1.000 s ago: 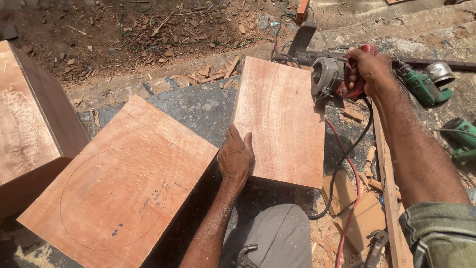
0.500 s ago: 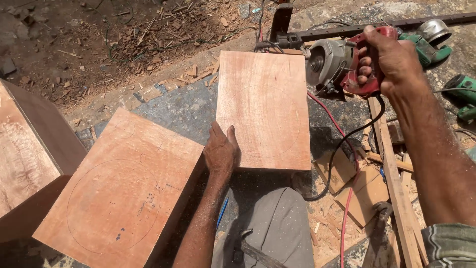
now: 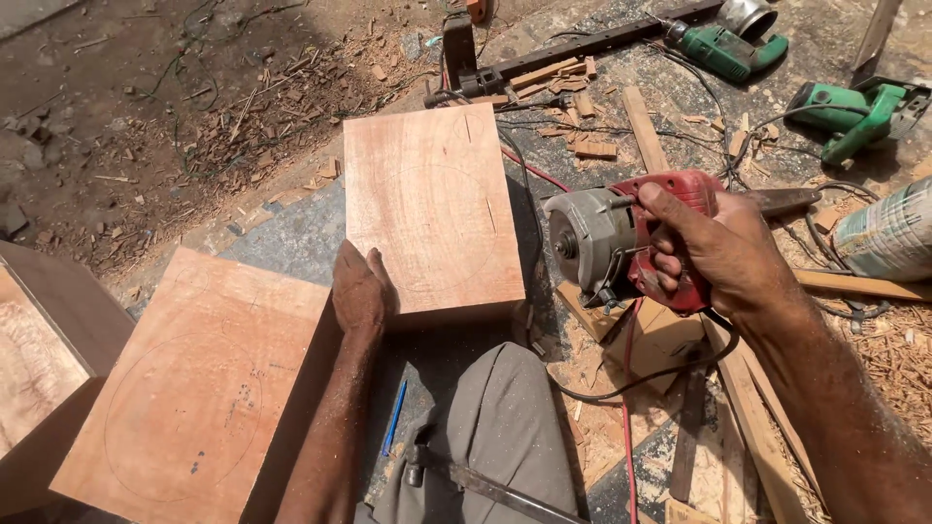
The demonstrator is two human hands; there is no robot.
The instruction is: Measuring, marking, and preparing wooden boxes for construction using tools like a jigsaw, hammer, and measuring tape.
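Head camera, looking down: your right hand (image 3: pixel 723 254) is closed tight around the red grip of a corded power tool (image 3: pixel 621 238) with a grey motor housing, held in the air just right of a thick reddish wood block (image 3: pixel 432 209). Your left hand (image 3: pixel 361 289) lies flat and open on that block's near left corner, fingers together.

A faint circle is pencilled on the block, and on a second block (image 3: pixel 199 388) beside your left forearm.

Risk, as a judgement: the tool's red cable (image 3: pixel 629 388) trails under your wrist (it could snag), and the steadying hand sits close to where a cut might run.

You're working on rough ground (image 3: pixel 282 243) strewn with chips and offcuts; green power tools (image 3: pixel 854 112) lie beyond, in hard sunlight.
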